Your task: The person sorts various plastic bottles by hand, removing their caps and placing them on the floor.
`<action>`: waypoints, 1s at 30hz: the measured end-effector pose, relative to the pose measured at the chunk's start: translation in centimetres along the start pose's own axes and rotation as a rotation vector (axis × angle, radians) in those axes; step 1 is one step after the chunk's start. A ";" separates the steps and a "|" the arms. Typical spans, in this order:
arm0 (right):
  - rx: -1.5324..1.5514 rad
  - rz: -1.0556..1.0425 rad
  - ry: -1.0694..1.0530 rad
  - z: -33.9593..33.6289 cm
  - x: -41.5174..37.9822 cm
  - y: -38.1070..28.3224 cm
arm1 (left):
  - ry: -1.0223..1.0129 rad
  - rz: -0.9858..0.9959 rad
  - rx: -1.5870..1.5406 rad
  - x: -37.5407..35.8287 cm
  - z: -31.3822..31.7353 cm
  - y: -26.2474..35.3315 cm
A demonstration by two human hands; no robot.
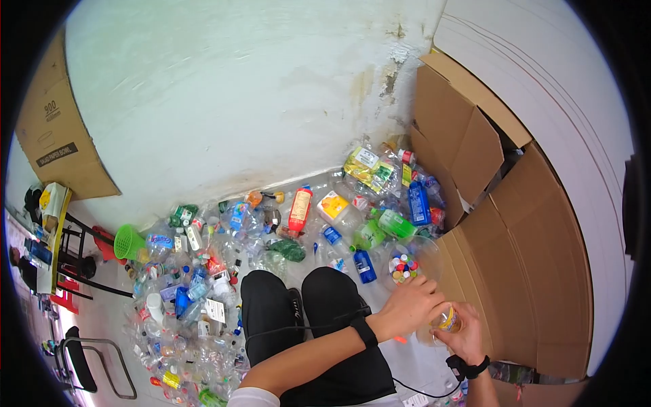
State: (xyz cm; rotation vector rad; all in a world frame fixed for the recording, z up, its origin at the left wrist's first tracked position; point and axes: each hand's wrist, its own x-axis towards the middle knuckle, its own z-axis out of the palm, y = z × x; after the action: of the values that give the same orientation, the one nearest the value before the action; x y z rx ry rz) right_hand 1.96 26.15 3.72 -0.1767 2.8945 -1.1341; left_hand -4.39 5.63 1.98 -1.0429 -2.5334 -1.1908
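Observation:
A clear plastic bottle with a yellow label (445,319) is held low on my right side, between both hands. My right hand (468,332) is wrapped around its body. My left hand (412,306) reaches across my knees, its fingers closed at the bottle's near end; whether they grip a cap there is hidden. Just beyond my left hand stands a clear round tub (439,258), with several coloured bottle caps (405,267) inside. A dark blue bottle (364,266) lies left of the tub.
Many empty plastic bottles (203,285) cover the floor left of my knees and along the wall. A red bottle (300,209) and a green-labelled bottle (395,222) lie ahead. Tall cardboard sheets (536,271) curve around the right side. A green basket (129,243) stands far left.

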 end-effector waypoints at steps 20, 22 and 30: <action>0.010 -0.031 0.061 0.4 -0.4 2.1 | -0.165 -0.076 -0.223 0.7 -1.8 0.6; -0.018 -0.016 0.055 0.3 -0.3 1.9 | -0.233 -0.073 -0.204 0.7 -1.7 0.3; 0.021 -0.020 0.038 0.3 -0.5 2.7 | -0.244 -0.004 -0.164 0.5 -0.9 -0.3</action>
State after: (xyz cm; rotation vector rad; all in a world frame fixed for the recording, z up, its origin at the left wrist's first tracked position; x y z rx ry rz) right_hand 2.17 28.02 1.66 -0.1863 2.9186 -1.1840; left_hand -5.15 5.09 2.64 -1.2953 -2.6521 -1.3683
